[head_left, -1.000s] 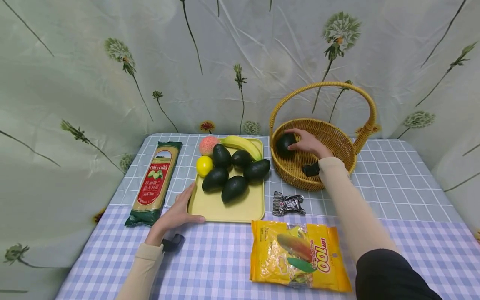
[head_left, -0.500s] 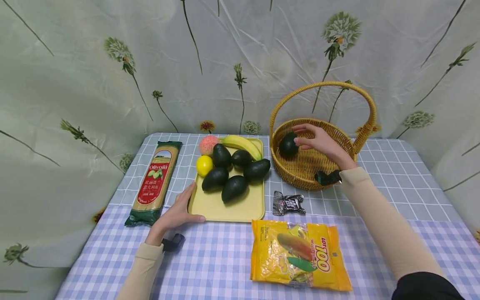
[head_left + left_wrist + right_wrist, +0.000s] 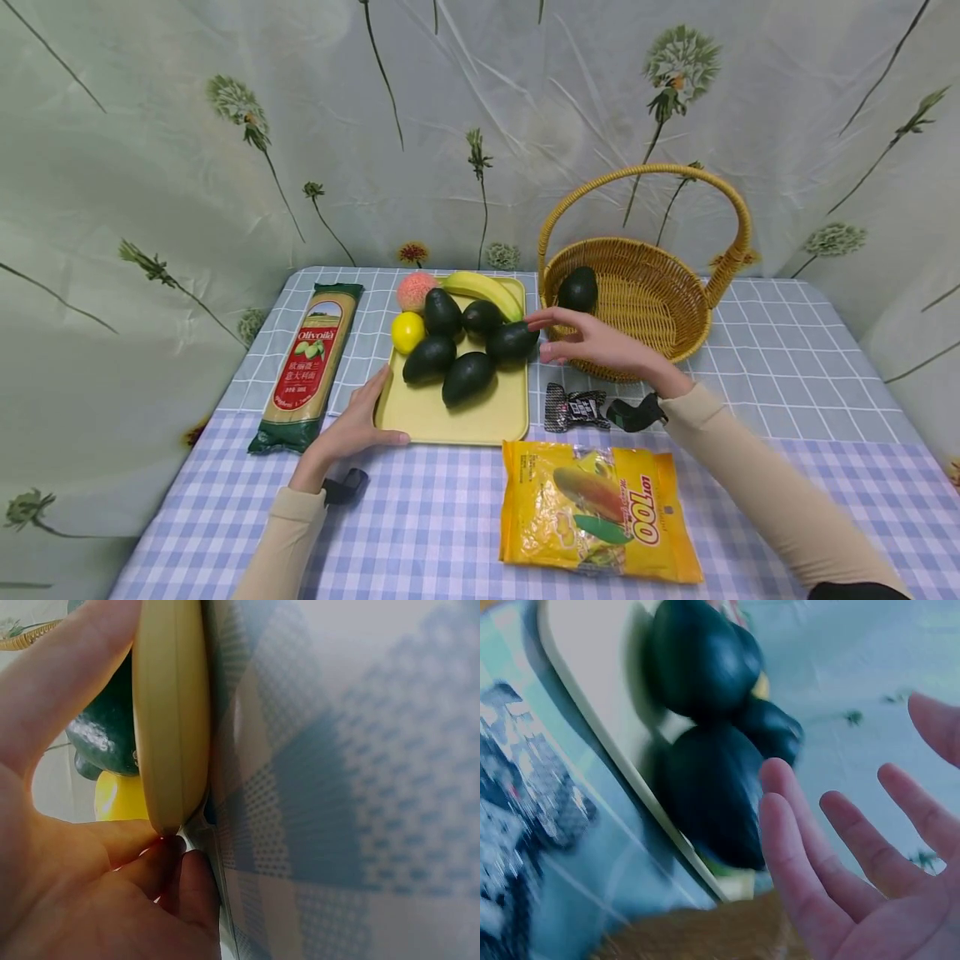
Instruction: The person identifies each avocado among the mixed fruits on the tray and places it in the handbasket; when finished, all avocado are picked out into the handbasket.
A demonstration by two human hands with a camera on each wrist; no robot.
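A yellow tray [image 3: 450, 425] carries several dark green avocados [image 3: 468, 379], bananas [image 3: 480, 288], a lemon [image 3: 408, 333] and a pinkish peach-like fruit [image 3: 416, 292]. My left hand [image 3: 358, 427] holds the tray's near left corner, thumb along the front edge and fingers at the left side. My right hand [image 3: 596, 340] is at the tray's right side, fingers spread, holding nothing. Its fingertips reach the rightmost avocado [image 3: 716, 791]; whether they touch it, I cannot tell. Another avocado [image 3: 578, 290] lies at the left inside the wicker basket [image 3: 645, 292].
A pasta pack [image 3: 306, 367] lies left of the tray. A small black-and-silver wrapped packet [image 3: 576, 408] sits below the basket. Nearer me is a yellow candy bag [image 3: 592, 510]. The basket's tall handle [image 3: 645, 169] arches above it.
My right hand has let go of the avocado in the basket, drawn back over the rim, and moved left to the tray. My left hand has stayed at the tray corner.
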